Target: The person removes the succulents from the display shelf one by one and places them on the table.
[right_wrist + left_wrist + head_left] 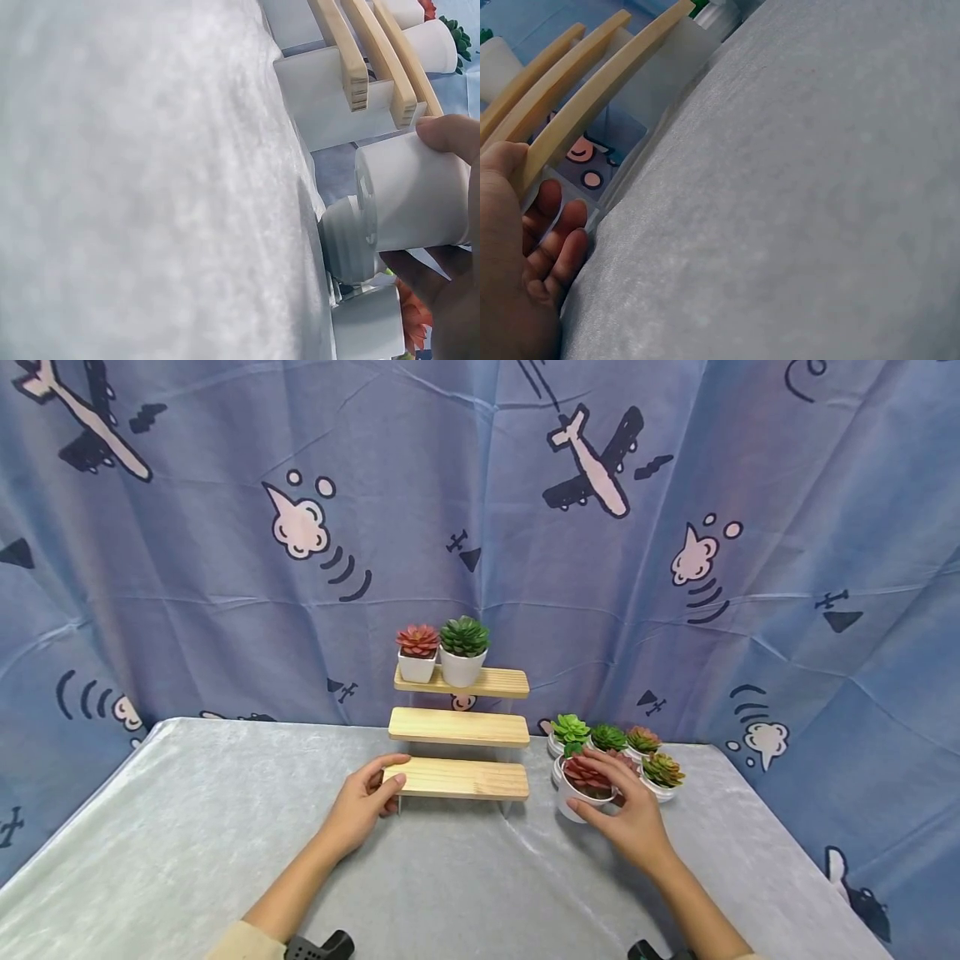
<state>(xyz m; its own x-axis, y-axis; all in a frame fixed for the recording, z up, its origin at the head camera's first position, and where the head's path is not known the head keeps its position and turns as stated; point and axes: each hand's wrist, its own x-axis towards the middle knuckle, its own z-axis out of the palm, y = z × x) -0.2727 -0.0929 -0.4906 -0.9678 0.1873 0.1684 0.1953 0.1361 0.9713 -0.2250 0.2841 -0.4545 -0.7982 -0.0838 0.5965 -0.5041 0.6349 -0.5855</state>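
A three-tier wooden shelf [457, 779] with clear supports stands on the table. My left hand [360, 810] grips the left end of its lowest board, thumb on the wood and fingers curled around the end and underneath. On the right, my right hand [636, 827] holds a white round pot [412, 191] with a dark red succulent [588, 777], thumb on one side and fingers on the other. The right wrist view shows the pot's underside, raised off the cloth. Fingers partly cover the plant.
On the top board sit a red succulent in a square white pot [417, 668] and a green one in a round pot [462, 668]. Several potted succulents cluster behind the right hand, among them a yellow-green one [663, 770]. A patterned blue curtain [480, 527] hangs behind the grey-clothed table [247, 793].
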